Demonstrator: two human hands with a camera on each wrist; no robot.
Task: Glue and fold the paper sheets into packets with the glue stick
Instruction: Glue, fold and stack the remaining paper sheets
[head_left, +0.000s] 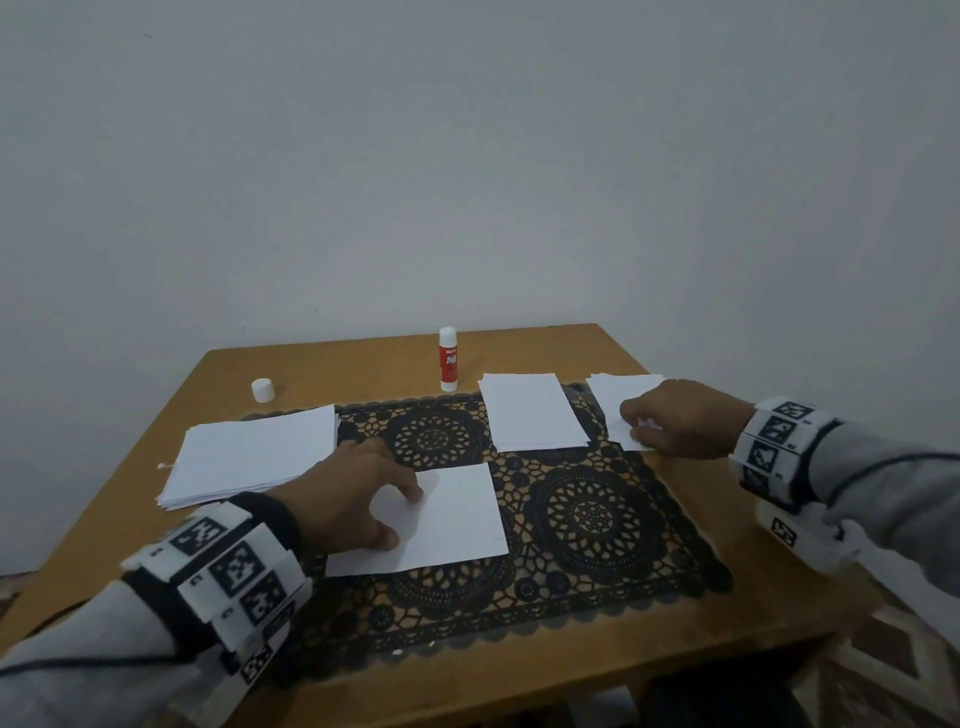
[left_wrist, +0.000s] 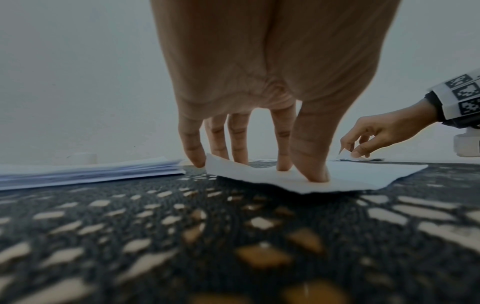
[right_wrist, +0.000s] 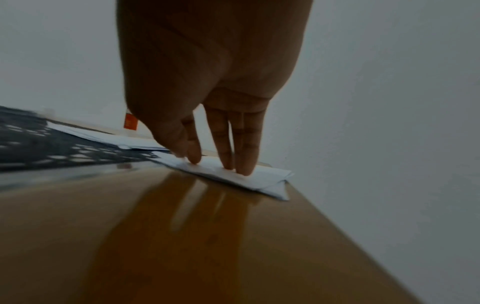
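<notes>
Paper sheets lay in three piles on the wooden table (head_left: 649, 670): a thick stack (head_left: 249, 457) far left, a neater pile (head_left: 530, 413) past the middle, and a small pile (head_left: 618, 397) at the right rim of the black lace mat (head_left: 587, 525). One loose sheet (head_left: 452, 514) sat on the mat in front of me. My left hand (head_left: 353, 499) held it there with spread fingertips (left_wrist: 317, 174) pressing flat, grasping nothing, so I judged it would not slide on the mat. My right hand (head_left: 680, 418) reached over to the small pile, thumb and forefinger pinching up a corner while the other fingers rested on top, probably to free a single piece. Behind the mat stood the glue stick (head_left: 448, 359), upright and uncapped, its white cap (head_left: 263, 389) well apart to the left, both untouched. I reckoned gluing had not yet begun on this sheet.
</notes>
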